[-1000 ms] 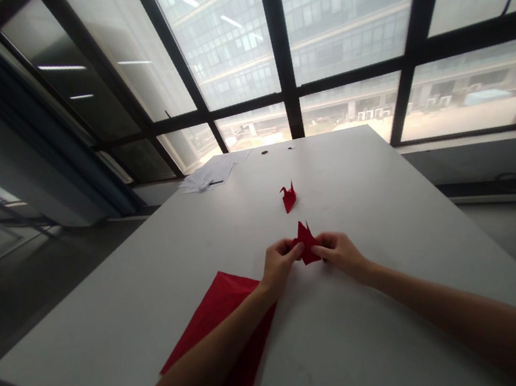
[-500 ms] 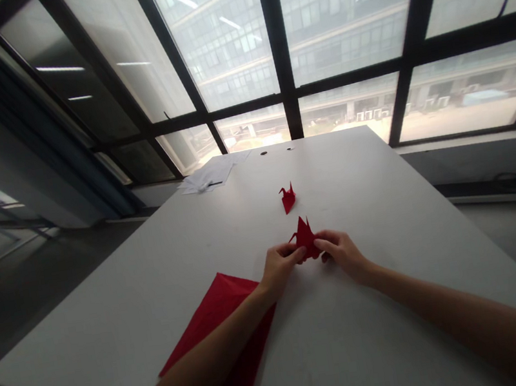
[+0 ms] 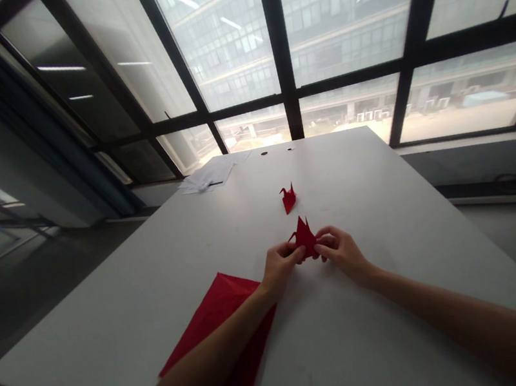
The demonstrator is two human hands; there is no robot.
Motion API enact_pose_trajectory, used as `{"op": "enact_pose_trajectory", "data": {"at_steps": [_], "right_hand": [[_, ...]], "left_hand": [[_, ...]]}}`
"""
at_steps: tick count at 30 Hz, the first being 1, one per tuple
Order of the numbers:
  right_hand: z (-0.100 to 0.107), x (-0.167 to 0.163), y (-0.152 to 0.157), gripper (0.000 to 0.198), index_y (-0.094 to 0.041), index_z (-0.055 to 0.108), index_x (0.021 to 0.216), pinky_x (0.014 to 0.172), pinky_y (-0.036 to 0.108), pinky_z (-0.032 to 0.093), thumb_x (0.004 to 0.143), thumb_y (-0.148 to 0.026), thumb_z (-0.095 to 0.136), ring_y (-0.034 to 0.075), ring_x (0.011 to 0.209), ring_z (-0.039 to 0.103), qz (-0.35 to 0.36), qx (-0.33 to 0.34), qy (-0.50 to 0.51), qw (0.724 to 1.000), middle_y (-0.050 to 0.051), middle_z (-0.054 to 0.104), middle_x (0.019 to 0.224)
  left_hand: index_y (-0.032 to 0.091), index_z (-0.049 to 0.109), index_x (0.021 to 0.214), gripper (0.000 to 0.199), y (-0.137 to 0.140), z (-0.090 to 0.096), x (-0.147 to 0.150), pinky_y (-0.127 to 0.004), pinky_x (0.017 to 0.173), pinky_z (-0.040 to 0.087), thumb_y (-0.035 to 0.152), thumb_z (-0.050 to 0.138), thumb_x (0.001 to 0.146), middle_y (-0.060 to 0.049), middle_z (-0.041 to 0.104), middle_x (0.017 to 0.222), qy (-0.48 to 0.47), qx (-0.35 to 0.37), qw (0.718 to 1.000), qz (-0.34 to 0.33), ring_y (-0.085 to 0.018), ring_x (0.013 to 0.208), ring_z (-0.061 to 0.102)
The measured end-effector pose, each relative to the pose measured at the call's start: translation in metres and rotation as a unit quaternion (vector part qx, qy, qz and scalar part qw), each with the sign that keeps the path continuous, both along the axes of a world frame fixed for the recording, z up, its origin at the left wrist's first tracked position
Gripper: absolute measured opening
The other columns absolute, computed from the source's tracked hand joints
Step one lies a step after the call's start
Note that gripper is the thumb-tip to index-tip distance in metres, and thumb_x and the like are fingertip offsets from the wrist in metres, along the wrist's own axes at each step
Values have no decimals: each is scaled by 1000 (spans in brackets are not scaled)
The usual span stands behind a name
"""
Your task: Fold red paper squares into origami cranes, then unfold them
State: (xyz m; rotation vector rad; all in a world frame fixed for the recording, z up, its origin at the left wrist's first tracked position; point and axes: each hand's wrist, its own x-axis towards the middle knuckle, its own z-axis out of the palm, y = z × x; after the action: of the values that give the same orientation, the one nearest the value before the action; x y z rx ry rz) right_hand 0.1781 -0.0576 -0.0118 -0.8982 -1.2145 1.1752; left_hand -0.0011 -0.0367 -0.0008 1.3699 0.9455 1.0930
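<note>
Between my two hands is a red origami crane (image 3: pixel 304 238), its bent head pointing left and its pointed wing and tail upward. My left hand (image 3: pixel 281 264) pinches its lower left side, thumb in front. With thumb and fingers, my right hand (image 3: pixel 340 250) grips the lower right edge. The fingers behind the paper are partly hidden. A second red paper crane (image 3: pixel 288 199) stands on the table just beyond the held one. Under my left forearm lies red paper (image 3: pixel 213 314), partly covered by the arm.
The white table (image 3: pixel 360 190) stretches toward large dark-framed windows. White papers (image 3: pixel 211 175) with a dark pen-like item on them lie at the far left edge. Two small round holes sit near the table's far end.
My right fingers have shifted slightly on the crane's right edge, with the thumb now lower and closer against it. The left hand, the other crane and the red paper stay in place.
</note>
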Motion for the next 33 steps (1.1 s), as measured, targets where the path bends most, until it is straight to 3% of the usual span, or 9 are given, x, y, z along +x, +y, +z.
{"op": "enact_pose_trajectory", "data": {"at_steps": [5,11,18,22,26,33], "right_hand": [[0,0,0,14,-19,59,80,55,26,45,77,-27,70,16,63,63,-10,10,-18,1000,2,70,69],[4,2,0,20,-18,62,77,55,27,47,76,-33,74,16,59,62,-40,-9,5,999,2,69,66],[1,1,0,24,-18,64,91,57,28,51,78,-36,74,19,65,70,10,0,10,1000,4,73,76],[0,1,1,27,-19,63,89,59,30,55,77,-40,76,20,64,71,-3,-15,28,1000,3,72,73],[3,1,0,33,-19,62,87,64,35,59,74,-44,78,21,63,72,1,-42,54,998,3,74,73],[8,0,-3,35,-18,61,86,63,34,60,72,-45,79,22,64,73,9,-70,63,996,6,76,75]], "left_hand": [[10,73,86,31,-3,4,1,-25,61,47,40,77,78,-9,72,74,6,-12,1000,-8,-14,62,61],[11,73,101,40,-3,8,0,-30,73,54,40,80,75,-13,74,97,9,-40,997,-66,-19,77,69],[9,73,94,40,-2,4,-1,-27,67,51,44,80,75,-11,73,80,-3,-60,997,-41,-16,68,66],[10,72,97,43,0,2,-2,-27,67,50,48,77,78,-10,72,77,-29,-89,994,-59,-16,67,65],[10,71,86,43,1,3,-2,-29,67,50,53,70,82,-10,70,75,-61,-93,991,-77,-17,68,65],[10,74,102,42,-1,4,-2,-28,70,49,45,77,78,-10,72,79,-39,-83,993,-78,-17,70,65]]}}
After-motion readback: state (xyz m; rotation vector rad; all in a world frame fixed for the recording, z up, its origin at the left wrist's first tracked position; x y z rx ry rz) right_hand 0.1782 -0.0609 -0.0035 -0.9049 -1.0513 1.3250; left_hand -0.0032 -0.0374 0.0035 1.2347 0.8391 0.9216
